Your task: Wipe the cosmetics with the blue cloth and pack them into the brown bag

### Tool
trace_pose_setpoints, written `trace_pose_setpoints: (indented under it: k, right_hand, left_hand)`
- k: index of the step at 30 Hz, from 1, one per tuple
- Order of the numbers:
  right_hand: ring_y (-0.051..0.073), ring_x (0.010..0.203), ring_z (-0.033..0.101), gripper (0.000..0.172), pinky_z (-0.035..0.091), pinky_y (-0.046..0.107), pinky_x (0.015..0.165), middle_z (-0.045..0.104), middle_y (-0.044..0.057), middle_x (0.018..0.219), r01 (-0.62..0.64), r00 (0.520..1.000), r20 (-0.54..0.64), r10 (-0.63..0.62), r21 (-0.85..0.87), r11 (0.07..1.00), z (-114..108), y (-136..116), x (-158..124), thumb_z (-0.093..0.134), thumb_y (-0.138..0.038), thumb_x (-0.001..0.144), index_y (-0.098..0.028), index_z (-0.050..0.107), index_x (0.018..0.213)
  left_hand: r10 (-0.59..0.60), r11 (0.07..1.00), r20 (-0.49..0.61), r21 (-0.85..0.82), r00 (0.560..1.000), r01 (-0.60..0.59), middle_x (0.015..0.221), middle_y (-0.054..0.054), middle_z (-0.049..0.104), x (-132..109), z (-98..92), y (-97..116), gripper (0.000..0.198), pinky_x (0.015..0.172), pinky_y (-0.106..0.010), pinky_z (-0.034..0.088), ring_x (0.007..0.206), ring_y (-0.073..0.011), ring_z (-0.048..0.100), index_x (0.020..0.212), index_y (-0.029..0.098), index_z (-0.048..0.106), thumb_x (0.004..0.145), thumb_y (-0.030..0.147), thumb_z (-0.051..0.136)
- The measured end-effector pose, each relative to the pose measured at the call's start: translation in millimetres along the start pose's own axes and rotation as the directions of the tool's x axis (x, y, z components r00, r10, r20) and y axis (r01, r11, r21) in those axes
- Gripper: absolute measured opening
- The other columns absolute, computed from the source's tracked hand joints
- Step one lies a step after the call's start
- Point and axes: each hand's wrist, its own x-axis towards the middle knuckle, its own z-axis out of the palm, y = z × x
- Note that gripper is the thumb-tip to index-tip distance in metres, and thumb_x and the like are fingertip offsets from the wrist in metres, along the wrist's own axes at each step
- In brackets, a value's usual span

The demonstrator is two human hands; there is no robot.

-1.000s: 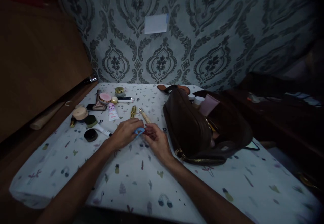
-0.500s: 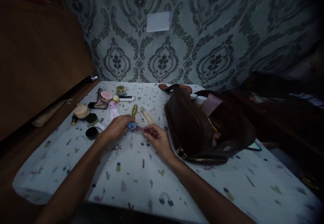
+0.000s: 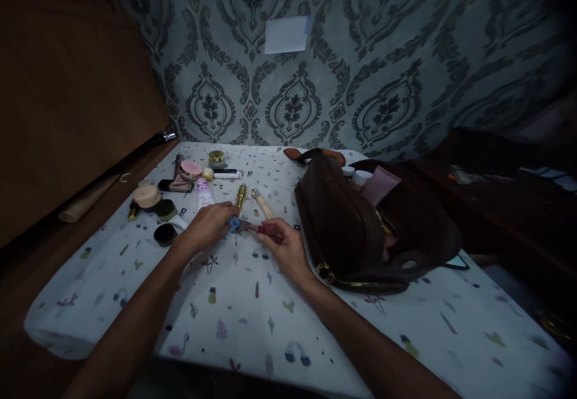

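Over the middle of the table, my left hand (image 3: 208, 226) is closed by a slim pinkish see-through tube (image 3: 250, 228), perhaps a lip gloss. A small bright blue piece (image 3: 233, 224) shows at its fingertips, at the tube's left end; its kind is unclear. My right hand (image 3: 286, 244) pinches the tube's dark red right end, its thumb and finger together. Just beyond the fingers lie a gold lipstick-like tube (image 3: 241, 196) and a pale gold slim stick (image 3: 262, 204). A white and pink squeeze tube (image 3: 204, 192) lies behind my left hand.
A brown leather bag (image 3: 347, 225), unzipped, with jars and a pink tube (image 3: 381, 186) inside, stands right of my hands. Several cosmetics, including a pink compact (image 3: 190, 169) and a black-lidded jar (image 3: 164, 235), lie left on the patterned tablecloth (image 3: 234, 321). Behind rises a patterned wall (image 3: 293, 104).
The view has shifted slightly. Both hands stay on the slim tube, and a bit more of it shows between them.
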Motion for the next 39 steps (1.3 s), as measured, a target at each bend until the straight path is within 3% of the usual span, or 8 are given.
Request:
trace_pose_setpoints:
  k: [5, 12, 15, 18, 26, 30, 34, 39]
  right_hand:
    - [0.016, 0.073, 0.065, 0.034, 0.054, 0.029, 0.069, 0.070, 0.003, 0.086, 0.054, 0.999, 0.010, -0.053, -0.051, 0.997, 2.0, 2.7, -2.3, 0.075, -0.029, 0.070, -0.021, 0.064, 0.101]
    - [0.017, 0.075, 0.066, 0.029, 0.056, 0.031, 0.072, 0.068, 0.004, 0.088, 0.089, 0.996, 0.033, -0.086, -0.101, 0.991, 0.9, 6.6, -3.0, 0.071, -0.025, 0.071, -0.019, 0.067, 0.099]
    - [0.017, 0.074, 0.066, 0.014, 0.057, 0.030, 0.069, 0.066, 0.005, 0.088, 0.118, 0.992, 0.047, -0.113, -0.129, 0.985, -0.3, 4.0, -3.4, 0.071, -0.027, 0.072, -0.020, 0.070, 0.084]
    - [0.017, 0.073, 0.066, 0.014, 0.057, 0.029, 0.068, 0.066, 0.004, 0.087, 0.115, 0.993, 0.042, -0.111, -0.122, 0.986, -0.6, 2.9, -3.6, 0.072, -0.027, 0.071, -0.020, 0.071, 0.083]
    - [0.016, 0.061, 0.063, 0.025, 0.053, 0.027, 0.056, 0.068, 0.000, 0.069, -0.111, 0.991, 0.082, 0.105, 0.067, 0.992, 0.5, 4.5, -2.5, 0.074, -0.032, 0.068, -0.020, 0.066, 0.089]
    - [0.016, 0.062, 0.062, 0.024, 0.053, 0.027, 0.059, 0.067, 0.000, 0.069, -0.101, 0.993, 0.069, 0.094, 0.113, 0.988, 0.3, -0.8, -0.3, 0.076, -0.035, 0.066, -0.019, 0.066, 0.082]
    - [0.015, 0.064, 0.061, 0.018, 0.052, 0.027, 0.061, 0.068, 0.002, 0.073, -0.033, 0.998, 0.059, 0.032, 0.027, 0.999, -0.9, -2.2, -1.0, 0.073, -0.033, 0.070, -0.020, 0.069, 0.081]
    - [0.016, 0.070, 0.063, 0.029, 0.053, 0.028, 0.065, 0.070, 0.003, 0.086, 0.056, 0.997, 0.061, -0.051, -0.084, 0.995, -1.1, 0.4, -4.6, 0.068, -0.028, 0.074, -0.020, 0.068, 0.102]
  left_hand:
    - [-0.015, 1.000, -0.077, 0.006, 0.997, 0.015, 0.099, -0.005, 0.066, 0.8, 2.5, 8.3, 0.018, 0.076, -0.029, 0.046, 0.095, -0.0221, 0.062, 0.096, 0.024, 0.064, 0.088, 0.014, 0.051]
    - [0.169, 0.980, -0.100, -0.093, 0.981, -0.178, 0.097, -0.004, 0.064, 0.7, 11.6, 29.1, 0.019, 0.081, -0.028, 0.046, 0.098, -0.0199, 0.061, 0.096, 0.023, 0.064, 0.092, 0.016, 0.046]
    - [0.127, 0.988, -0.071, -0.077, 0.989, -0.132, 0.097, -0.004, 0.064, 1.6, 11.0, 26.0, 0.020, 0.081, -0.028, 0.046, 0.098, -0.0201, 0.061, 0.095, 0.024, 0.064, 0.090, 0.014, 0.048]
    - [0.047, 0.997, -0.050, -0.058, 0.998, -0.050, 0.098, -0.005, 0.065, 2.4, 7.6, 14.5, 0.019, 0.079, -0.029, 0.047, 0.096, -0.0212, 0.062, 0.094, 0.024, 0.065, 0.088, 0.014, 0.050]
    - [-0.001, 1.000, -0.009, -0.011, 1.000, 0.001, 0.091, -0.003, 0.066, 1.8, 2.8, -2.9, 0.015, 0.068, -0.029, 0.042, 0.087, -0.0222, 0.062, 0.088, 0.023, 0.063, 0.085, 0.013, 0.052]
    - [0.005, 1.000, 0.014, -0.010, 1.000, -0.005, 0.094, -0.003, 0.067, 0.7, 1.8, -1.4, 0.015, 0.069, -0.029, 0.041, 0.090, -0.0225, 0.062, 0.087, 0.023, 0.061, 0.084, 0.013, 0.052]
    - [0.015, 0.999, 0.018, -0.034, 1.000, -0.014, 0.093, -0.003, 0.068, -1.3, -1.0, -3.0, 0.015, 0.071, -0.029, 0.042, 0.090, -0.0224, 0.063, 0.087, 0.023, 0.062, 0.084, 0.014, 0.051]
    - [0.032, 0.997, -0.054, -0.070, 0.998, -0.036, 0.096, -0.004, 0.067, -0.5, -0.9, -0.7, 0.016, 0.075, -0.029, 0.044, 0.092, -0.0216, 0.062, 0.093, 0.023, 0.063, 0.086, 0.016, 0.050]
